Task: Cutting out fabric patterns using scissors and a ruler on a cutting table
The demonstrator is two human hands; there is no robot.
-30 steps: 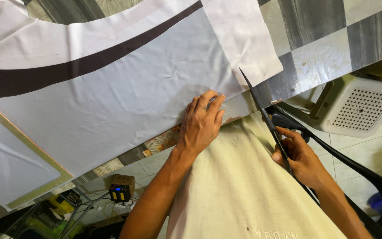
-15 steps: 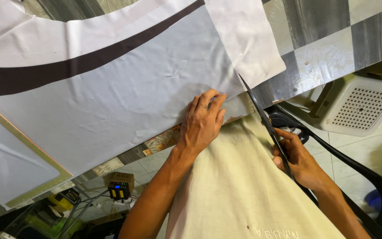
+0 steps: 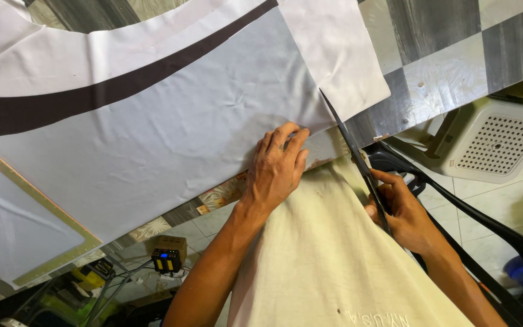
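Change: since the earlier frames we see the scissors (image 3: 353, 158) pushed a little further along the edge of the white fabric (image 3: 171, 139); our left hand has stayed where it was.
Left hand: our left hand (image 3: 276, 171) lies flat, palm down, fingers slightly spread, pressing the fabric's lower edge onto the table (image 3: 449, 72).
Right hand: our right hand (image 3: 402, 212) is wrapped around the dark handles of the scissors, fingers curled shut on them.
Scissors: long dark blades run up and to the left, the tip at the fabric's edge just right of our left fingertips; we cannot tell how far the blades are parted.
Fabric: it covers most of the checkered grey table, with a dark curved band (image 3: 104, 97) across it.
Nearby: a black plastic chair (image 3: 503, 242) stands under our right arm, and a white vented box (image 3: 491, 142) sits on the tiled floor.
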